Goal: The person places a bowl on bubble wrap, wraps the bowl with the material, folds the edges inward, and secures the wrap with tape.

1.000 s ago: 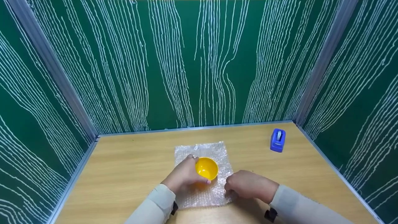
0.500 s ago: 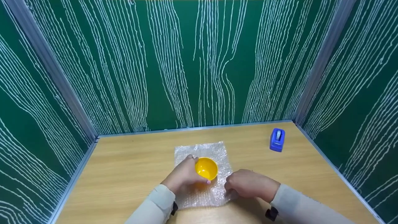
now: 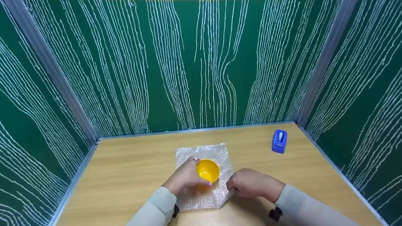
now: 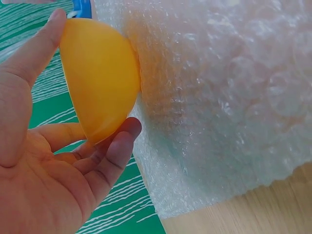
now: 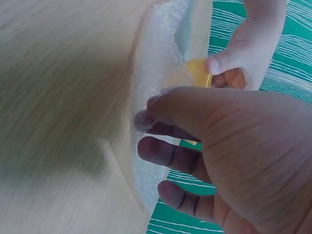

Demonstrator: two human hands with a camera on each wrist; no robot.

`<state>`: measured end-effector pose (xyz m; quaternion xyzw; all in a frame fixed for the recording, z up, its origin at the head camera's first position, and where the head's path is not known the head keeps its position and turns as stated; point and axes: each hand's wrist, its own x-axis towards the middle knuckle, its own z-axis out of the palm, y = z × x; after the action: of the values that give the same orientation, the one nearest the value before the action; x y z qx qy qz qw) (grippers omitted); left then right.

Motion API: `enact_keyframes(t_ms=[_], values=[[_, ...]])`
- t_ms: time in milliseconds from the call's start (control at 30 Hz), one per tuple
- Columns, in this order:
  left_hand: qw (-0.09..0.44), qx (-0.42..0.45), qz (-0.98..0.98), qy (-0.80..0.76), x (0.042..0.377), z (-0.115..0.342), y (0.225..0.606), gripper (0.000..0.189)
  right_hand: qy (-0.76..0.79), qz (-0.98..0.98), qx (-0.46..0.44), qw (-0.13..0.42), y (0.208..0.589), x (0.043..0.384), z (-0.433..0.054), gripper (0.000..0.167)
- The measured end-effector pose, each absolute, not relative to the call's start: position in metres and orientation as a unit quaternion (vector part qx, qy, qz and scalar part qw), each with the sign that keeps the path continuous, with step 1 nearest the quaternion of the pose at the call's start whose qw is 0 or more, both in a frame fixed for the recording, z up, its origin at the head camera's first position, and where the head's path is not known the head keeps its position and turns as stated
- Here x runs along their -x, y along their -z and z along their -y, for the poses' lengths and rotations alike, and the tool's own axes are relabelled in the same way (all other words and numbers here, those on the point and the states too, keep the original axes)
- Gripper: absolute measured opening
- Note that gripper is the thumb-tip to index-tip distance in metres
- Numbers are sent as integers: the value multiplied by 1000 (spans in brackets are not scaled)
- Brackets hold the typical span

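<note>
A yellow bowl (image 3: 208,171) stands upright on a sheet of bubble wrap (image 3: 204,201) lying on the table. My left hand (image 3: 185,175) grips the bowl from its left side, thumb at the near rim and fingers at the far rim. In the left wrist view the bowl's rounded side (image 4: 100,78) shows between thumb and fingers, its base against the wrap. My right hand (image 3: 251,183) pinches the right edge of the bubble wrap between thumb and index finger and lifts it a little. The right wrist view shows the other fingers (image 5: 170,153) spread apart below that pinch.
A blue tape dispenser (image 3: 279,141) stands at the back right of the wooden table (image 3: 135,169). Green panels (image 3: 163,94) with white wavy lines, framed in grey metal, wall in the table at the back and both sides.
My right hand has risen slightly, and the near right corner of the bubble wrap has come up and folded inward with it. My left hand and the bowl have stayed in place.
</note>
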<state>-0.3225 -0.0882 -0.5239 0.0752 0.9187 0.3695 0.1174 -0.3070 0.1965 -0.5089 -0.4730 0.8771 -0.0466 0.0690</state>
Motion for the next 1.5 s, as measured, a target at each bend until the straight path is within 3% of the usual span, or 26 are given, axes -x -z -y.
enact_keyframes(t_ms=[467, 667, 967, 1500], values=[[110, -91, -915, -376, 321, 89, 522, 108, 58, -867, 494, 33, 504, 309, -199, 13], [117, -85, -912, -383, 320, 90, 523, 108, 78, -874, 478, 51, 498, 310, -200, 6], [115, -76, -915, -379, 320, 89, 523, 105, 92, -874, 474, 58, 489, 312, -201, 14], [113, -87, -911, -388, 317, 90, 521, 102, 63, -856, 512, -37, 486, 318, -197, 11]])
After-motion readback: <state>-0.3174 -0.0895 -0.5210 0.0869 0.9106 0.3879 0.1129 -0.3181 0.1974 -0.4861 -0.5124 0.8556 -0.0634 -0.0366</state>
